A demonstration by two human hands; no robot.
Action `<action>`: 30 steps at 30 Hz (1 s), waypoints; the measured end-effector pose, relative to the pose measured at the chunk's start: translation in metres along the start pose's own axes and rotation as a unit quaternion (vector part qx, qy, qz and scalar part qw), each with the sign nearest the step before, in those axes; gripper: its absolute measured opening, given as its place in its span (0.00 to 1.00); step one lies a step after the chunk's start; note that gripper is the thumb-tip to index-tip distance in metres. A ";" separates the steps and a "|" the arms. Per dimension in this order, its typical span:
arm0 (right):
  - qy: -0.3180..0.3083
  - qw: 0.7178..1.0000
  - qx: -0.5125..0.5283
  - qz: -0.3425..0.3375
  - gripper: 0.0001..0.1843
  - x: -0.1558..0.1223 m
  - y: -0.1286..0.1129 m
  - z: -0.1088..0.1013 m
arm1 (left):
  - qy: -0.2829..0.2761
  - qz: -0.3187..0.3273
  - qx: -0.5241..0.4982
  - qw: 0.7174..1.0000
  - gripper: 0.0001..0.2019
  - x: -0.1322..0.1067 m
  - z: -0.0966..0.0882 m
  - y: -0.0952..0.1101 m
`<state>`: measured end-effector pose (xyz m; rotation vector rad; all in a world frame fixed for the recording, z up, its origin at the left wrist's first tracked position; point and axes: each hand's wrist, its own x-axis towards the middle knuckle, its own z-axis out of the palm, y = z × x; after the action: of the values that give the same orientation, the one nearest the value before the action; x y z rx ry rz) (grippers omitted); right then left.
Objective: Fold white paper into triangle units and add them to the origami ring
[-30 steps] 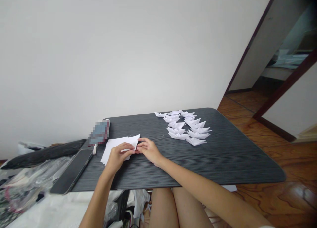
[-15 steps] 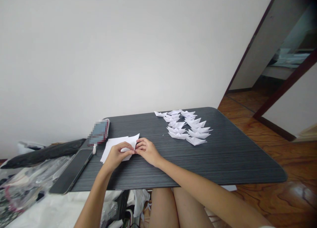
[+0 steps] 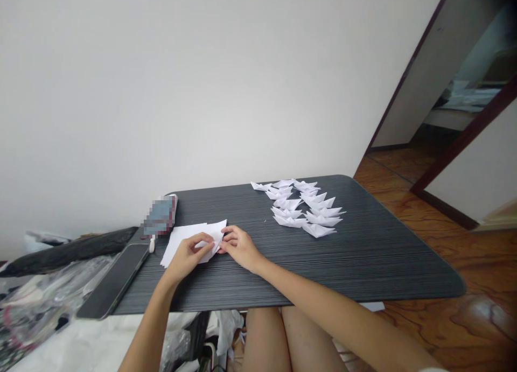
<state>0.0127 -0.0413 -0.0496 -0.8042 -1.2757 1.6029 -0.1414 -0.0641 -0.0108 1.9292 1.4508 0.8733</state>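
Between my two hands is a white sheet of paper (image 3: 218,229), its far corner sticking up past my fingers. My left hand (image 3: 193,252) pinches the sheet's left part with thumb and fingertips. On the right edge, my right hand (image 3: 239,248) grips the same sheet, fingers curled. A stack of white paper (image 3: 177,237) lies flat under and beside my left hand. Over to the right, several folded white paper boats (image 3: 286,203) rest in two rough rows on the dark table (image 3: 363,259).
A black phone (image 3: 115,278) lies at the table's left edge. Behind it sits a packet with a blurred screen-like face (image 3: 159,216) and a small white tab. Plastic bags (image 3: 81,280) and a long black bundle (image 3: 68,251) fill the left side. A wall stands behind the table.
My left thumb and fingertips have shifted slightly on the sheet, and the paper lies flatter between my hands. The view has moved very slightly.
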 end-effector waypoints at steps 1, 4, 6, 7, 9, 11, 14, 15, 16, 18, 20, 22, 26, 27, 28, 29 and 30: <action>0.003 1.000 -0.019 0.000 0.15 0.000 0.000 0.000 | 0.013 -0.005 0.004 1.000 0.10 -0.001 0.000 0.001; -0.006 0.998 -0.058 -0.002 0.16 0.003 0.002 0.003 | 0.091 -0.015 0.027 0.995 0.10 -0.004 -0.002 0.005; -0.015 0.998 -0.059 0.001 0.18 0.008 0.005 0.006 | 0.177 -0.014 0.039 0.983 0.09 -0.005 -0.007 0.008; -0.016 0.998 -0.060 0.002 0.19 0.011 0.007 0.009 | 0.231 -0.010 0.042 0.972 0.08 -0.005 -0.011 0.010; -0.015 0.997 -0.071 0.003 0.19 0.017 0.009 0.018 | 0.339 0.000 0.046 0.940 0.08 -0.003 -0.019 0.017; -0.017 0.995 -0.095 0.002 0.17 0.021 0.010 0.027 | 0.418 0.014 0.047 0.907 0.09 0.002 -0.027 0.026; -0.025 0.991 -0.128 0.001 0.15 0.024 0.008 0.037 | 0.472 0.042 0.037 0.880 0.10 0.012 -0.033 0.043; -0.029 0.991 -0.129 0.006 0.14 0.025 0.006 0.037 | 0.485 0.050 0.035 0.872 0.10 0.015 -0.032 0.049; -0.032 0.991 -0.126 0.011 0.13 0.026 0.004 0.035 | 0.488 0.054 0.032 0.870 0.10 0.019 -0.031 0.054; -0.023 0.994 -0.100 0.029 0.08 0.028 -0.004 0.021 | 0.462 0.055 0.015 0.885 0.11 0.024 -0.023 0.060; -0.002 0.996 -0.089 0.020 0.03 0.029 -0.017 -0.004 | 0.416 0.052 -0.006 0.908 0.12 0.028 -0.012 0.062; 0.018 0.998 -0.067 0.000 0.09 0.026 -0.036 -0.036 | 0.352 0.035 -0.039 0.934 0.13 0.030 0.003 0.061; -0.122 0.989 0.072 0.052 0.32 0.007 -0.081 -0.097 | 0.284 0.034 -0.079 0.955 0.12 0.044 0.031 0.060; -0.146 0.984 0.080 0.059 0.36 0.003 -0.089 -0.108 | 0.281 0.043 -0.084 0.955 0.12 0.051 0.037 0.062; -0.157 0.983 0.075 0.060 0.37 -0.001 -0.096 -0.116 | 0.270 0.050 -0.093 0.957 0.11 0.058 0.042 0.063; -0.152 0.985 0.059 0.051 0.33 -0.002 -0.101 -0.123 | 0.260 0.058 -0.106 0.958 0.11 0.067 0.047 0.066; -0.124 0.991 0.032 0.030 0.28 -0.002 -0.103 -0.128 | 0.253 0.065 -0.120 0.958 0.11 0.076 0.052 0.068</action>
<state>0.1534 0.0103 0.0176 -0.6224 -1.3754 1.8279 -0.0454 -0.0111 0.0210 1.7032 1.4104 1.6174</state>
